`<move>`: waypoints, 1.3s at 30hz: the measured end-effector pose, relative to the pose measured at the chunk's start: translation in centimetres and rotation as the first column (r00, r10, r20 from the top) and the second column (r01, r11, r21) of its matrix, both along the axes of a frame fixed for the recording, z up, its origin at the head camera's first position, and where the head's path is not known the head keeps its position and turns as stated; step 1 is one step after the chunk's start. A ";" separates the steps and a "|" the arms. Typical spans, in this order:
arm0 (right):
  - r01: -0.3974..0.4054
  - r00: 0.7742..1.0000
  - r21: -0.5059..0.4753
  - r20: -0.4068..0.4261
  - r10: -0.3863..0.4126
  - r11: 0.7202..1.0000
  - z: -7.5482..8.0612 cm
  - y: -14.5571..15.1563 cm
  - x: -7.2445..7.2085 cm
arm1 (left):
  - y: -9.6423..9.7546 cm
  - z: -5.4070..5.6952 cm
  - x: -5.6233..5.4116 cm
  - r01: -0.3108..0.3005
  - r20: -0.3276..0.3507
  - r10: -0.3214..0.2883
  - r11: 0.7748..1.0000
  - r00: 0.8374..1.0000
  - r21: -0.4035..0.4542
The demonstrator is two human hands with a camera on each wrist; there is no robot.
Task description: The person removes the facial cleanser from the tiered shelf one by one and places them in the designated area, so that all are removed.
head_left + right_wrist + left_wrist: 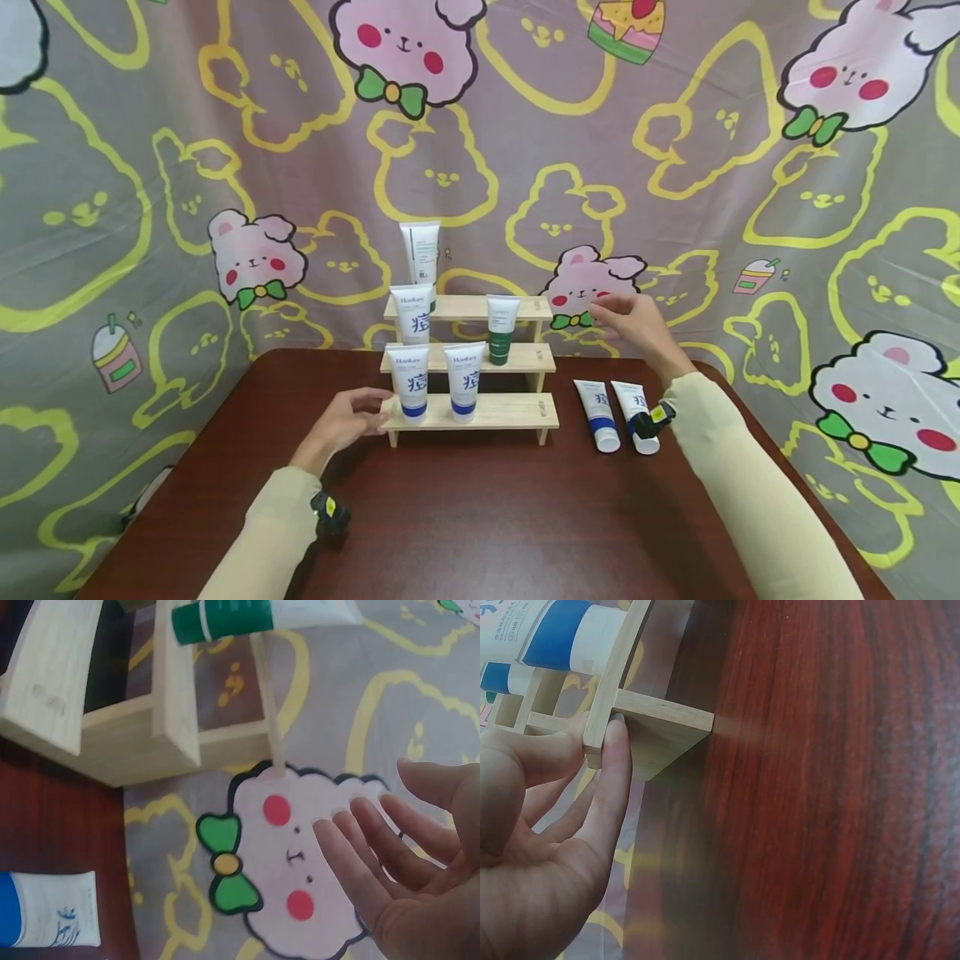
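My left hand (347, 425) pinches the left end of the lowest step of a three-tier wooden display stand (513, 411); in the left wrist view thumb and fingers lie on either side of the board's end (597, 742). Two white-and-blue squeeze tubes stand on that step, a left one (411, 379) and a right one (464, 379). Behind them are another such tube (412, 312) and a green-and-white tube (502, 327) on the middle step. A taller white tube (422, 250) stands at the top left. Holding nothing, my right hand (637, 327) hovers right of the stand, fingers loosely bent.
Two more white-and-blue tubes, one (597, 414) beside the other (630, 400), lie on the dark red-brown table (480, 517) right of the stand. A patterned cloth (555, 150) with cartoon rabbits hangs close behind the table. Each wrist wears a small black camera.
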State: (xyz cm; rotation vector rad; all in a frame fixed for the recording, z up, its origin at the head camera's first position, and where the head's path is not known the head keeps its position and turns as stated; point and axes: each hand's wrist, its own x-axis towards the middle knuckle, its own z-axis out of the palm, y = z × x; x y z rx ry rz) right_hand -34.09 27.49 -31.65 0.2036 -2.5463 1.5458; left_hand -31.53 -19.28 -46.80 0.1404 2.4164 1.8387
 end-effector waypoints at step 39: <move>-0.097 0.982 0.110 -0.149 0.113 0.989 5.9 -9.9 -1.7 | 0.0 -0.1 -0.1 -0.023 -0.001 0.023 0.998 1.000 -0.061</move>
